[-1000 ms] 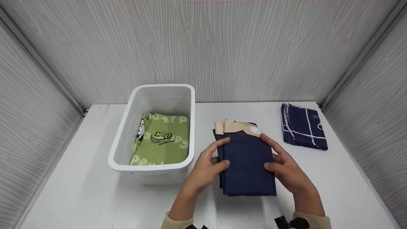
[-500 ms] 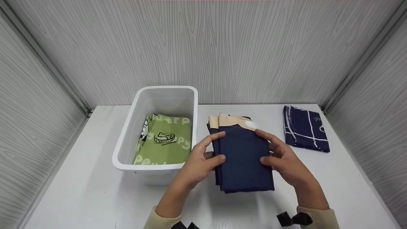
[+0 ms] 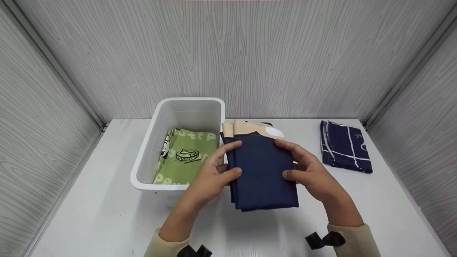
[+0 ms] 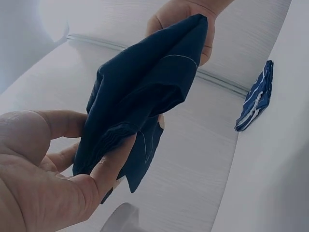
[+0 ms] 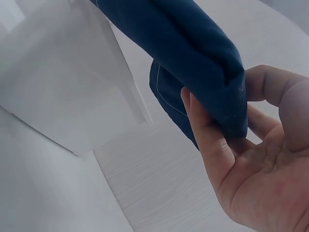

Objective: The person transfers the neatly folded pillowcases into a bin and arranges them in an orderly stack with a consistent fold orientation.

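Note:
Both hands hold a folded navy cloth (image 3: 264, 171) with a beige band and a white patch at its far end. It is raised over the table, just right of the white bin. My left hand (image 3: 210, 175) grips its left edge, thumb on top and other fingers beneath. On the opposite edge my right hand (image 3: 310, 171) pinches it the same way. From the left wrist view, the layers of the cloth (image 4: 140, 82) show between thumb and fingers. The right wrist view has the cloth's thick fold (image 5: 212, 72) in the right hand's grasp.
In the white plastic bin (image 3: 142, 160) lies a folded green cloth (image 3: 189, 142) printed with a bone in a bowl and pale letters. A second folded navy cloth (image 3: 346, 146), with white lines, lies at the back right of the white table (image 3: 107, 221). Grey wood-grain panels enclose three sides.
Both hands have carried the folded navy cloth leftward and a little away from me, closer to the bin. The hold on it looks the same. The whole view has shifted slightly.

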Available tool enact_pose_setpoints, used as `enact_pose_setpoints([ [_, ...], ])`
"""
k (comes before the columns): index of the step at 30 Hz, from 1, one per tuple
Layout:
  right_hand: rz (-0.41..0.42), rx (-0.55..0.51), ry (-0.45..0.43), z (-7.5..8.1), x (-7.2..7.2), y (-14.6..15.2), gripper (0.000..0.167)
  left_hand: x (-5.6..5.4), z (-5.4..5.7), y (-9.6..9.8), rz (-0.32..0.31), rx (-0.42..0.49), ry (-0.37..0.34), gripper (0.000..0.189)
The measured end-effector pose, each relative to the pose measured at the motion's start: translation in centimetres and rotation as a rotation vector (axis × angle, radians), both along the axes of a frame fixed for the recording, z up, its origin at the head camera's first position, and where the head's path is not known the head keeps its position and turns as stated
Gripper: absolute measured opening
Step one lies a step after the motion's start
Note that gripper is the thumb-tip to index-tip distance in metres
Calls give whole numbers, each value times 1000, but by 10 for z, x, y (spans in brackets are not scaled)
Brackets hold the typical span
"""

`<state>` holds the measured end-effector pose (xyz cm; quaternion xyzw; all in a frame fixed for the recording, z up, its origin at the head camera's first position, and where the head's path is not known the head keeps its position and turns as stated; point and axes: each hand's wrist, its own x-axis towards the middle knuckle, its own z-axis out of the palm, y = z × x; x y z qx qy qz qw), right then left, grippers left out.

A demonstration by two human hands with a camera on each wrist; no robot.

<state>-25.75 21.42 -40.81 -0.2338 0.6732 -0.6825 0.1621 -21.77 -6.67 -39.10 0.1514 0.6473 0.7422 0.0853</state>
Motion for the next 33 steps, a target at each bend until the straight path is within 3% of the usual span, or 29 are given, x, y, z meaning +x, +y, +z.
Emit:
enact_pose_setpoints([
  [6, 7, 5, 7, 12, -3, -13, 79, 1, 6, -13, -11, 26, 0, 65],
  [11, 30, 6, 13, 22, -5, -24, 77, 4, 11, -24, 16, 34, -12, 65],
  [25, 72, -22, 33, 48, -11, -56, 76, 10, 32, -54, 43, 28, 52, 64],
  [33, 86, -50, 21, 52, -16, -79, 76, 9, 39, -76, 53, 11, 68, 65],
])
